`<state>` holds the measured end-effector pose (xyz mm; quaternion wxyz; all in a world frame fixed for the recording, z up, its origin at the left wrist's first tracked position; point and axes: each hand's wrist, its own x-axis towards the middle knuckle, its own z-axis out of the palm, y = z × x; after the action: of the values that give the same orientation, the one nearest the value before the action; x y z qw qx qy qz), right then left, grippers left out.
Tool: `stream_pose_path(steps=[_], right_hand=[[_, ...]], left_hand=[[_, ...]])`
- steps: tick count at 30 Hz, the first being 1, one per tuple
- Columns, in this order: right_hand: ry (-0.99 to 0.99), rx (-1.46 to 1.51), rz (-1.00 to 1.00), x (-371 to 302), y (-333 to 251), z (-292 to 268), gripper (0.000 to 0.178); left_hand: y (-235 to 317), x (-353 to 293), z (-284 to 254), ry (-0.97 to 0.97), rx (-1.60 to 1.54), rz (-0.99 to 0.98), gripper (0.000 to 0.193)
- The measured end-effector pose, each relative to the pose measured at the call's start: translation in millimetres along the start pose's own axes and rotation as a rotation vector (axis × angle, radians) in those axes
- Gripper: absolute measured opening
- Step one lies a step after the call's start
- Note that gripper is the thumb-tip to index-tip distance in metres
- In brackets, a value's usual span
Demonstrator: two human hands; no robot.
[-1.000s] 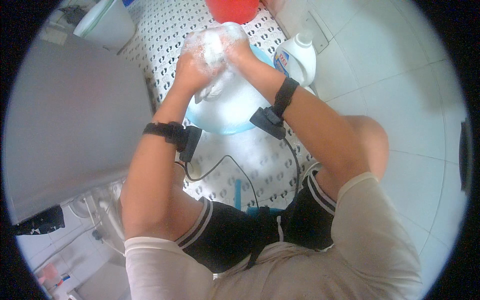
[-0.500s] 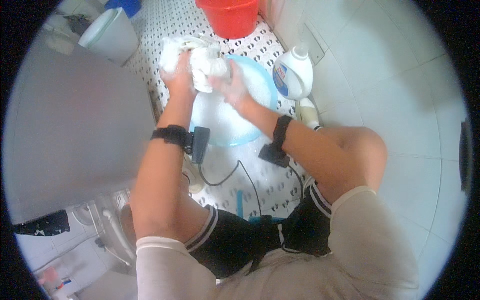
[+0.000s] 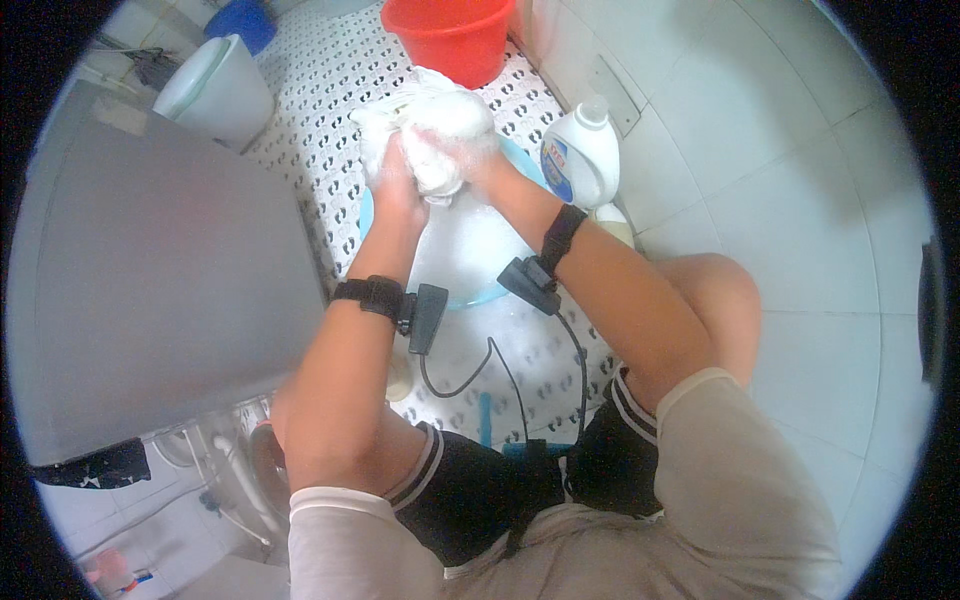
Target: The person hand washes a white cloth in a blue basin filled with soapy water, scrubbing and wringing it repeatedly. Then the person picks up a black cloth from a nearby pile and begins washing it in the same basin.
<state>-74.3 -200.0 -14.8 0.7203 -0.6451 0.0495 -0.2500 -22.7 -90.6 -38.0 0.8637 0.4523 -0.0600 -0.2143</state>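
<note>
A bunched wet white cloth (image 3: 432, 108), covered in suds, is held up over the far part of a light blue basin (image 3: 492, 297). My left hand (image 3: 397, 183) grips its left side, and my right hand (image 3: 478, 163) closes round the right side. Folds and foam hide most of the fingers on both hands. White foam (image 3: 465, 248) fills the basin below. Whether it is a garment or a towel I cannot tell.
A white detergent bottle (image 3: 583, 155) stands right of the basin by the tiled wall (image 3: 800, 240). Beyond is a red bucket (image 3: 450, 40). A white bin (image 3: 222, 95) and a blue bucket (image 3: 243, 25) stand far left, and a grey panel (image 3: 170, 270) rises at the left.
Both hands have shifted right with the cloth. My right hand, which was spread beside the cloth, now closes on it, and the cloth is bunched between the two hands.
</note>
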Motion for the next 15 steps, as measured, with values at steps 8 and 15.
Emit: stream_pose_path(steps=[8, 15], right_hand=[[-0.052, 0.506, 0.251, 0, 18, -5, 0.038], [-0.043, -0.282, -0.162, 13, 10, -5, 0.023]], left_hand=[[14, -14, 35, 0.243, 0.149, 0.100, 0.048], [27, -23, 46, 0.029, 0.467, 0.369, 0.067]])
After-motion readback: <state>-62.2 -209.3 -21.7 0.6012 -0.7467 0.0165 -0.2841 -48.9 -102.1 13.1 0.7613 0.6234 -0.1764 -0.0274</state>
